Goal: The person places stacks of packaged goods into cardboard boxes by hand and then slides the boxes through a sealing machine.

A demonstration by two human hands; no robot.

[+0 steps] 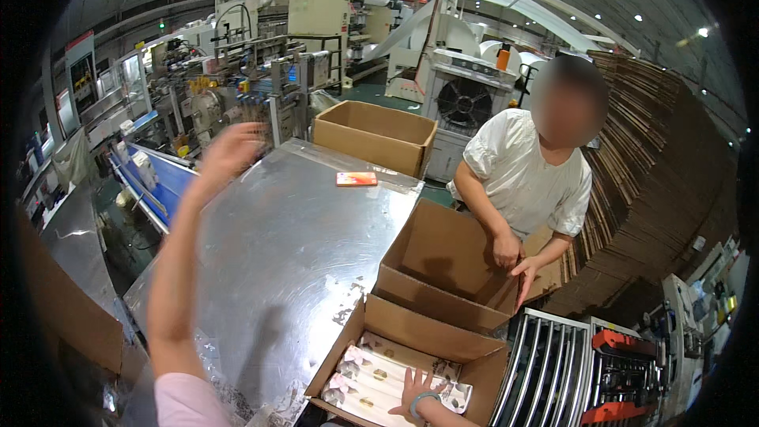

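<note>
My right hand (pixel 419 392) lies with its fingers spread on flat, glossy packs (pixel 378 379) with a floral pattern, inside an open cardboard box (pixel 356 334) at the lower middle. A pale green bangle (pixel 423 402) circles that wrist. My left arm reaches up and forward over the left side of the metal table (pixel 277 221). At its end, my left hand (pixel 229 152) is raised above the far left edge, its fingers smeared by motion; nothing can be made out in them. Beyond my box stands a second open box (pixel 451 257), its visible inside bare.
A co-worker in a white top (pixel 518 166) handles the second box's right edge. A phone-like object (pixel 356 179) lies on the table, with another open carton (pixel 371 134) behind. A roller conveyor (pixel 541 368) is at right, stacked flat cardboard (pixel 648 166) beyond, machinery (pixel 213 103) at far left.
</note>
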